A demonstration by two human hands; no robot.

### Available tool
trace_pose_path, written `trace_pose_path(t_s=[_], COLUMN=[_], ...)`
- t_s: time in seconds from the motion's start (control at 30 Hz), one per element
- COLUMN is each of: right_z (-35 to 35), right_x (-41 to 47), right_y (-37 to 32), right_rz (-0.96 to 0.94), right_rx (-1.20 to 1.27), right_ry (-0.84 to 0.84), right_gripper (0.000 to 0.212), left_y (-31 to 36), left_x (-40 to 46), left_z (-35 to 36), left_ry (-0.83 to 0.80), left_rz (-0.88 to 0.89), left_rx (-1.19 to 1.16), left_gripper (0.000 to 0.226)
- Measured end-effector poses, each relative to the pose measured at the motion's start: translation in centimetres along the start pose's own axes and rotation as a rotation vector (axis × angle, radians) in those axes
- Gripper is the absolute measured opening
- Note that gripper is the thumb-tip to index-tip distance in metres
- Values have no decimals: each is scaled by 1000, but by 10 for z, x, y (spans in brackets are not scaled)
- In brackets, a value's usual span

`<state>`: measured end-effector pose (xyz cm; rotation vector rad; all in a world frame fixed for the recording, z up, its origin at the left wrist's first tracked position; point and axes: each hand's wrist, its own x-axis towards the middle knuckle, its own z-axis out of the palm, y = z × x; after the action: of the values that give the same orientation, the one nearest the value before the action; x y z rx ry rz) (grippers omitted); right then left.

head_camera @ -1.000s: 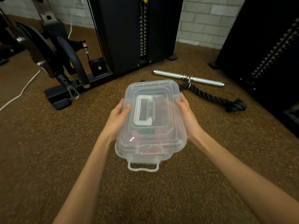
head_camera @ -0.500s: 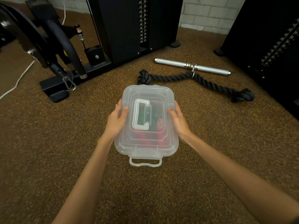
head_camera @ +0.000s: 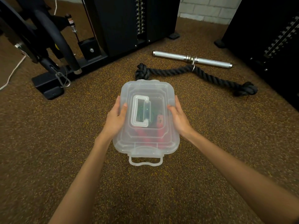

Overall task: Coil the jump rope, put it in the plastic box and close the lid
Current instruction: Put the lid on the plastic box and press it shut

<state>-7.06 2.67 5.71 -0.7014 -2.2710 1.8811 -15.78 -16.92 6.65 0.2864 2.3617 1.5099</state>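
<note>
We hold the clear plastic box (head_camera: 146,120) between both hands above the brown speckled floor (head_camera: 48,143). Our left hand (head_camera: 115,118) presses against the box's left side, thumb lying on the lid (head_camera: 161,97) and fingers curled down the wall; our right hand (head_camera: 178,118) clasps the right side the same way, thumb tip on the lid's edge. Both hands are partly closed around the box. The lid sits on top of the box, its white carry handle (head_camera: 140,111) folded flat; whether the near latch (head_camera: 145,160), which sticks out toward us, is snapped shut we cannot tell. Through the cloudy plastic we see the jump rope (head_camera: 146,136) inside: red handles along the near part and a dark green patch under the carry handle. Beyond the box, a thick black rope attachment (head_camera: 194,73) lies on the floor, clipped to a silver bar (head_camera: 192,59). Black weight machines (head_camera: 126,21) stand behind them.
</note>
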Motion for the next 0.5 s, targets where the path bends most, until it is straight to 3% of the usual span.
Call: trace_pose_path(t_s=[0.37, 0.5], right_z=[-1, -5], right_x=[3, 5], right_y=[0, -14], right_rz=[43, 64], right_rx=[86, 161], right_ry=[-21, 16], right_gripper=[60, 61], left_y=[-6, 7], left_x=[13, 23], left_z=[-4, -4], left_ry=[-74, 3], left_rz=[1, -53], left_rx=[152, 542], left_gripper=[61, 59])
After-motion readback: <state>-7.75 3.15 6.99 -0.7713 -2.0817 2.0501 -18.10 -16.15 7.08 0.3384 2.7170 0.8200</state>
